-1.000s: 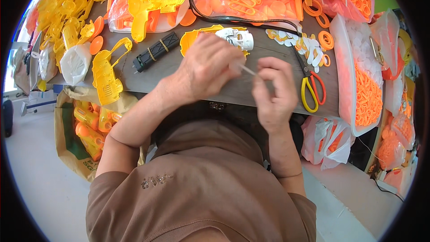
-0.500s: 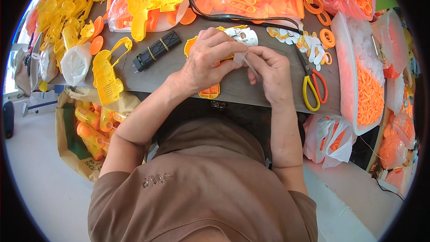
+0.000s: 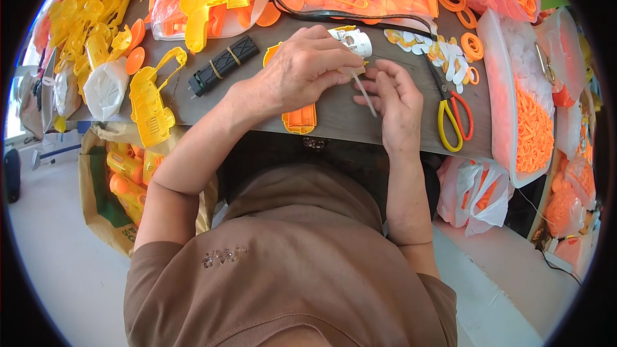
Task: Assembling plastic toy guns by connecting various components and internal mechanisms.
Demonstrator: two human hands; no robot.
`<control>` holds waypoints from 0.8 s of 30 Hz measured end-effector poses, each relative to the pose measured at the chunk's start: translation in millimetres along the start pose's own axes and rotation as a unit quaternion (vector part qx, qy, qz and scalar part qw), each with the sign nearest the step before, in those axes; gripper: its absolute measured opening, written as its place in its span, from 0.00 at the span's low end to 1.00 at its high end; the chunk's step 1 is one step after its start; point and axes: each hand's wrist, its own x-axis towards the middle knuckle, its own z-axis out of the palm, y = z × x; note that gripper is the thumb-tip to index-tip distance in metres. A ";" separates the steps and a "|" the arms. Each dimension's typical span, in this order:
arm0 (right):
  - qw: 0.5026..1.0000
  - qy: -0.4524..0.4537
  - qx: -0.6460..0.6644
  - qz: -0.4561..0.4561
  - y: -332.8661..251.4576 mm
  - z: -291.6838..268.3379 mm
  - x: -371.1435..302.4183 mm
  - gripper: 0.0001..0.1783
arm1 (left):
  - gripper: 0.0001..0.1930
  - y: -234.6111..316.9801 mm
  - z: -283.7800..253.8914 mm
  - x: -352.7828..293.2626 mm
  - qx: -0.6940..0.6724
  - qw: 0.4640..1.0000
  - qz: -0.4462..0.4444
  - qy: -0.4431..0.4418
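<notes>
Frame centre: left hand (image 3: 313, 67) pinches upper end of thin pale strip (image 3: 366, 94). Right hand (image 3: 400, 104) beside strip, fingers loosely curled; cannot tell whether they touch it. Left hand hides middle of yellow plastic shell half (image 3: 272, 55). Heaped yellow parts (image 3: 83, 16), upper left, cut off. Bare tabletop (image 3: 430, 119) separates right hand from scissors (image 3: 445, 94); front edge runs below left hand.

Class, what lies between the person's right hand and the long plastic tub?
In the head view, red-and-yellow-handled scissors lie between the right hand and the tub.
</notes>
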 end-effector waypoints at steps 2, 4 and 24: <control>0.991 -0.054 0.080 0.096 -4.2 1.4 -0.5 0.15 | 0.11 -5.9 2.5 -1.3 0.000 1.000 0.003 0.002; 0.986 -0.059 0.111 0.113 -5.1 3.0 1.3 0.15 | 0.10 -9.8 3.7 -0.4 -0.001 1.000 0.008 0.004; 0.956 -0.059 0.277 0.082 13.9 20.9 -18.7 0.17 | 0.09 -9.4 -5.6 1.5 -0.008 0.999 -0.027 -0.039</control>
